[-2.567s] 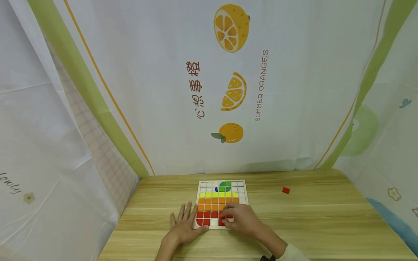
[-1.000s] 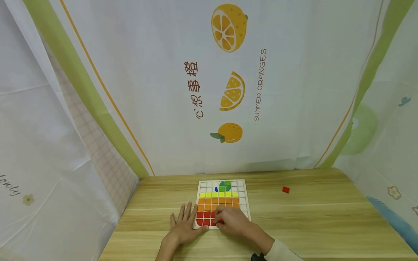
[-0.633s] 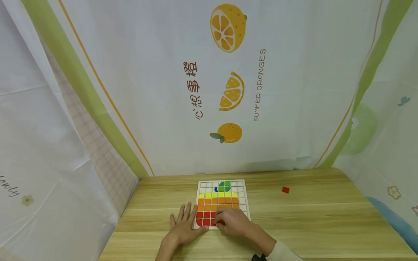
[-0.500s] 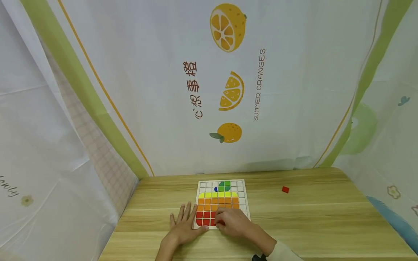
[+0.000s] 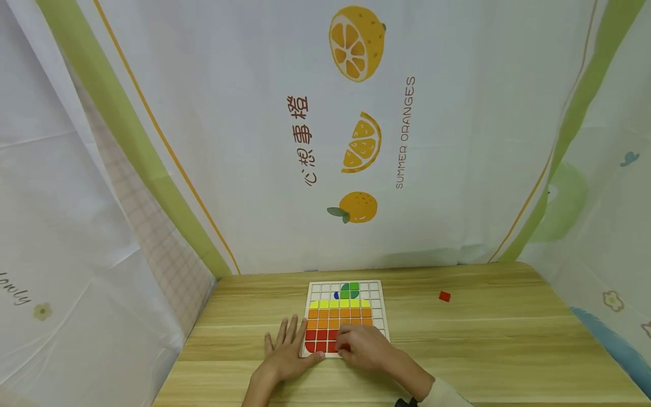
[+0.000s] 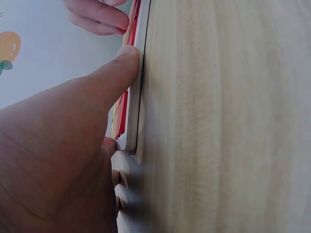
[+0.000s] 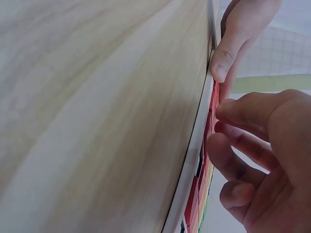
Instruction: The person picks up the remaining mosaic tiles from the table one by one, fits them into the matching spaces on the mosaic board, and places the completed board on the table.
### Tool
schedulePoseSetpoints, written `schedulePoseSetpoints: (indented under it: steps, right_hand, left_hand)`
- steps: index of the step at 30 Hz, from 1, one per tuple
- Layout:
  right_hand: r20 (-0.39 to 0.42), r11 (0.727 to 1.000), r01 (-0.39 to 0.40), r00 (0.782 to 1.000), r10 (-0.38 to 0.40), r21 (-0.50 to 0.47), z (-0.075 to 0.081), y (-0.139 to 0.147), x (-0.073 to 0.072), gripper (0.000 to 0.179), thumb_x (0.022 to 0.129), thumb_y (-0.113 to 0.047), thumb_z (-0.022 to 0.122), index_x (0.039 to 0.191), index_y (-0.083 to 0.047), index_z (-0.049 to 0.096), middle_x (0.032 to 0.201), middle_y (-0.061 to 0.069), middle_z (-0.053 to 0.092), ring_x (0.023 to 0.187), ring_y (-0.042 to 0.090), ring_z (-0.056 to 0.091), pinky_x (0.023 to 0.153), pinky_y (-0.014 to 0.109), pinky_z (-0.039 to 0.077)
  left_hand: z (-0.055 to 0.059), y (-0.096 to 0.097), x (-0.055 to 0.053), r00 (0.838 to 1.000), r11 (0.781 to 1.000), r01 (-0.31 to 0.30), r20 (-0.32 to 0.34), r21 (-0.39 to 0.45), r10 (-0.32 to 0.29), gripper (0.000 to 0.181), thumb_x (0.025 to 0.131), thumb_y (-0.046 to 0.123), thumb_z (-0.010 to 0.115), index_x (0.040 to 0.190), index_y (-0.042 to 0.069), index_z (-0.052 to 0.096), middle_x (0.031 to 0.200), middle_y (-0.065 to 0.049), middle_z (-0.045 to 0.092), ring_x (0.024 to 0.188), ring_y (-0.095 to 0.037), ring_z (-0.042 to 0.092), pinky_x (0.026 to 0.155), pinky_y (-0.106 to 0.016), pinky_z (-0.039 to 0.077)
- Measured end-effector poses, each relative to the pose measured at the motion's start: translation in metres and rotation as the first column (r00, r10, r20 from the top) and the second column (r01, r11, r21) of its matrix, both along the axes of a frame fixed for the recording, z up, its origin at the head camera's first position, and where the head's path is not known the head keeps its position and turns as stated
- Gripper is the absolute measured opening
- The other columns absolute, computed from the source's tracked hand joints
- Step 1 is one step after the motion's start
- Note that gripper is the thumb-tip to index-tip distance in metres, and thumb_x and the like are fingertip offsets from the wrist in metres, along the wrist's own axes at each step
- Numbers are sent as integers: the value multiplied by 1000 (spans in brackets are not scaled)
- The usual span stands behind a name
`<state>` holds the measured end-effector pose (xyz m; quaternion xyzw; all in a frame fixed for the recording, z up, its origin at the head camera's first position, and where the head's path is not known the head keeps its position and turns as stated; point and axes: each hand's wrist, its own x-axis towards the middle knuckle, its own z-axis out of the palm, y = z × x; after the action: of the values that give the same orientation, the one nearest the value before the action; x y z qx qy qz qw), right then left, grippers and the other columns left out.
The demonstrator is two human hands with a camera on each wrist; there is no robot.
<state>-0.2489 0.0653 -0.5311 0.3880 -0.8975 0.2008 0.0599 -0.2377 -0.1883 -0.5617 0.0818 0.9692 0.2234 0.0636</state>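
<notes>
A white gridded puzzle board (image 5: 378, 312) lies on the table, with rows of red, orange and yellow tiles and a few green and blue ones. My left hand (image 5: 289, 356) rests at its left front corner, fingers spread; in the left wrist view the thumb (image 6: 127, 56) presses on the front rim. Over the board's lower rows, my right hand (image 5: 368, 346) has its fingers bent and pinches at a red square tile, mostly covered by the fingertips. The right wrist view shows its thumb and fingers (image 7: 226, 148) at the red tiles. The hand covers the lower right cells.
A loose red tile (image 5: 445, 296) lies on the wooden table (image 5: 488, 339) to the right of the board. White printed curtains (image 5: 264, 226) hang behind and at both sides. A dark band shows at the right wrist.
Since the earliest frame my right hand has moved left along the bottom row. The white third cell there now shows red. Lately the right hand has shifted only slightly right; the left stays put.
</notes>
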Motion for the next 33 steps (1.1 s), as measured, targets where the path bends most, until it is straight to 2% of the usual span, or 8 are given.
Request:
schedulePoseSetpoints:
  steps: [5,9,17,21,27,33]
  right_hand:
    - [44,1000,22,999,-21,-14,3,5,2,6,95,-19,80,92,-24,83,96,-16,69,74,-6,54,63,14,46]
    - [70,999,36,997,-33,-39,6,12,2,9,95,-17,79,91,-25,81,93,-17,70,74,-5,55,64,16,47]
    - [73,995,66,996,-60,-75,12,29,1,15,93,-10,78,86,-22,75,82,-19,65,74,-5,51,65,17,46]
    - [59,992,79,996,-73,-94,15,42,-1,14,92,-11,80,87,-22,74,82,-18,65,71,-5,48,63,18,43]
    - [103,984,146,985,-136,-99,17,62,-3,9,93,-13,81,91,-21,76,85,-18,66,73,-2,52,65,20,47]
    - [101,971,223,972,-214,-91,17,86,-5,10,93,-13,81,91,-22,76,88,-19,67,74,-3,54,67,23,49]
  left_hand:
    - [-1,0,-1,1000,1000,0,-6,6,0,103,92,73,66,168,13,33,178,-17,19,166,-45,7,122,-82,-6]
    - [-2,-1,-1,1000,1000,-5,-15,5,5,102,92,73,66,168,13,33,178,-17,20,166,-45,7,122,-82,-5]
    - [-2,-1,-2,1000,1000,-8,-14,-9,7,100,93,73,66,168,15,34,179,-16,19,166,-45,7,122,-82,-5]
    - [-2,-1,-2,1000,1000,-6,-15,-12,5,103,92,77,63,168,15,33,179,-16,19,166,-45,7,122,-83,-5]
    - [6,1,2,1000,1000,13,-4,-5,-13,107,92,83,56,170,17,27,179,-18,16,166,-46,4,121,-83,-9]
    - [12,2,4,1000,1000,21,16,2,-21,106,91,80,59,170,16,28,178,-20,17,165,-47,5,119,-85,-11]
